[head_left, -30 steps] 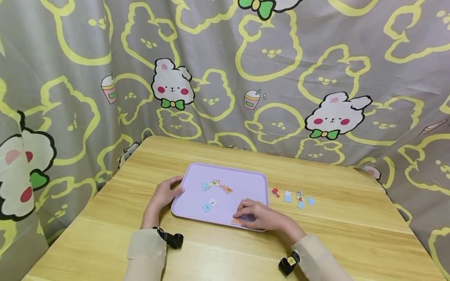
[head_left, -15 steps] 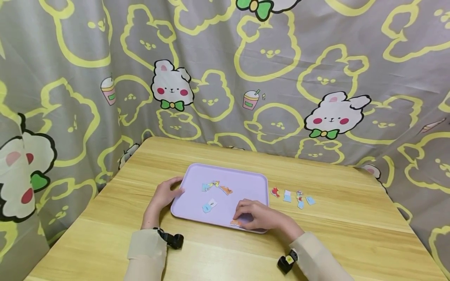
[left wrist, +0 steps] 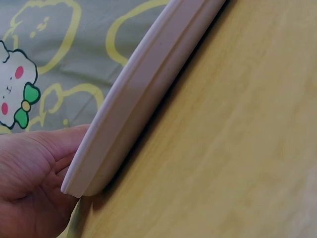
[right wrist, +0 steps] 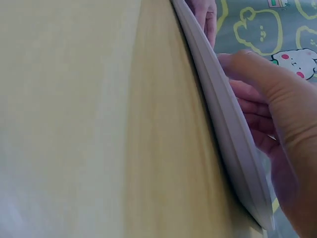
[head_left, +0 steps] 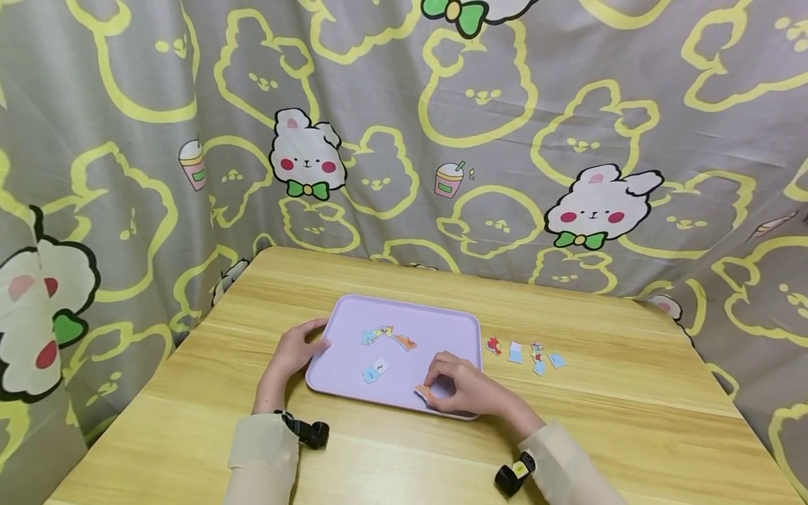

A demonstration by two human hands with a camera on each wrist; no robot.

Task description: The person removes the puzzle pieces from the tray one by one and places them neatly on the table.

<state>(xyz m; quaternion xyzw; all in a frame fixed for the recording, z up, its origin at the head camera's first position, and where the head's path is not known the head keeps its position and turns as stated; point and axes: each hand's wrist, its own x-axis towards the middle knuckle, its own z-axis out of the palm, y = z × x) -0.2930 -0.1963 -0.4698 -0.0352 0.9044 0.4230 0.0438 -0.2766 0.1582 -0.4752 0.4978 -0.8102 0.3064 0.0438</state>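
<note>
A lilac tray [head_left: 435,322] lies on the wooden table. My left hand [head_left: 298,347] holds its left rim, the thumb over the edge; the left wrist view shows this hand [left wrist: 34,168] at the tray's corner. Near the tray's front right, my right hand [head_left: 463,384] pinches an orange jigsaw puzzle piece [head_left: 423,394], one end tilted up. In the right wrist view the rim hides that piece from sight. Joined puzzle pieces [head_left: 385,332], blue, yellow and orange, lie in the tray's upper left. Below them sits a blue-and-white pair [head_left: 375,370].
Right of the tray, on the table [head_left: 606,393], lie a red piece [head_left: 494,345], a white-and-blue piece [head_left: 515,352], a stacked-looking strip of pieces [head_left: 538,358] and a blue piece [head_left: 557,360]. A patterned curtain [head_left: 391,91] hangs behind the table.
The right hand has raised the orange puzzle piece slightly, tilting it off the tray's surface. My left hand stays on the tray's rim, and the other pieces lie as before.
</note>
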